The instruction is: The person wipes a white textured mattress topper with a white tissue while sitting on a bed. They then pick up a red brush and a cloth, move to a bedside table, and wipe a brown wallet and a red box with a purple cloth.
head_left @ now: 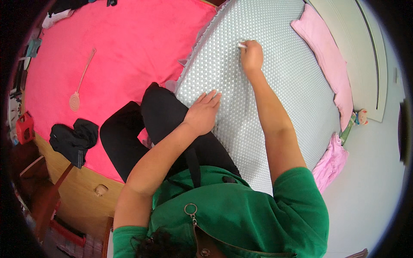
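My right hand [252, 56] is closed over the far part of a bed, pinching a small white piece [241, 44] whose kind I cannot make out. Most of that piece is hidden by the fingers. Under it spreads a silvery grey bed cover [297, 86] with a small repeating pattern. My left hand [202, 112] lies flat with its fingers stretched out, the fingertips on the cover near the bed's edge and the wrist beside my black-trousered leg [163, 107]. It holds nothing.
A bright pink mat [129, 38] covers the floor at left, bearing a pink fly swatter [75, 101] and dark folded clothing [74, 139]. A pink pillow [325, 51] lies along the headboard [365, 56]. Pink cloth [331, 161] and a small plush toy [360, 117] are at right.
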A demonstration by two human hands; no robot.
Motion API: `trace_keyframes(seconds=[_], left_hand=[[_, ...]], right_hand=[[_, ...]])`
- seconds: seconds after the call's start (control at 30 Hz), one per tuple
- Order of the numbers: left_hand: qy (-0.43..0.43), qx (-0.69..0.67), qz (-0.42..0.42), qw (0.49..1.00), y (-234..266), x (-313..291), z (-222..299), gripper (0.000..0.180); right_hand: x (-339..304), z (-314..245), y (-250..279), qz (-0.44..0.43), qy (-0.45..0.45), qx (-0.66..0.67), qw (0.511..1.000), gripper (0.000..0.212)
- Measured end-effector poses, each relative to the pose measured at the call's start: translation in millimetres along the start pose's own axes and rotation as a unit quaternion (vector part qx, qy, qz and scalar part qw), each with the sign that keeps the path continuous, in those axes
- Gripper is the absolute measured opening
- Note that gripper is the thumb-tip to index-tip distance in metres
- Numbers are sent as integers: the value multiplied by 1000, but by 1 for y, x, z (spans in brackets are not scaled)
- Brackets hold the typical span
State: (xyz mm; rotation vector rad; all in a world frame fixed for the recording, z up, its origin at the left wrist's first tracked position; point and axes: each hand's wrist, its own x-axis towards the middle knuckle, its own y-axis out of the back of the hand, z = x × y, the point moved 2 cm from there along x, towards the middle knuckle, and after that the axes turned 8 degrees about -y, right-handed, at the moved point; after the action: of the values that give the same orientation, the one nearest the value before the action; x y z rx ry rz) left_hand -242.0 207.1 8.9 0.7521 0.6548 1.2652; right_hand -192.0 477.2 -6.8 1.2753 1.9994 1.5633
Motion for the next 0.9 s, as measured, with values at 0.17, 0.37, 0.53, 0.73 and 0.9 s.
trace_keyframes(seconds=[0.17, 0.37, 0.53, 0.73, 0.9], left_hand=[[5, -68, -8, 998, 13, 5, 0, 40], [-35, -34, 28, 998, 11, -5, 9, 32], [-45, -50, 93, 993, 20, -18, 9, 27], [-48, -79, 132, 987, 37, -43, 17, 27], [-54, -108, 167, 979, 50, -51, 25, 28]], right_hand=[[-56, -63, -47, -77, 4, 129, 989, 16], [-43, -43, -27, -146, 212, 117, 959, 13], [-22, 18, 10, 12, -47, -22, 999, 16], [-175, -75, 28, -138, 71, 209, 966, 22], [-181, -41, 5, -162, -141, 340, 916, 16]])
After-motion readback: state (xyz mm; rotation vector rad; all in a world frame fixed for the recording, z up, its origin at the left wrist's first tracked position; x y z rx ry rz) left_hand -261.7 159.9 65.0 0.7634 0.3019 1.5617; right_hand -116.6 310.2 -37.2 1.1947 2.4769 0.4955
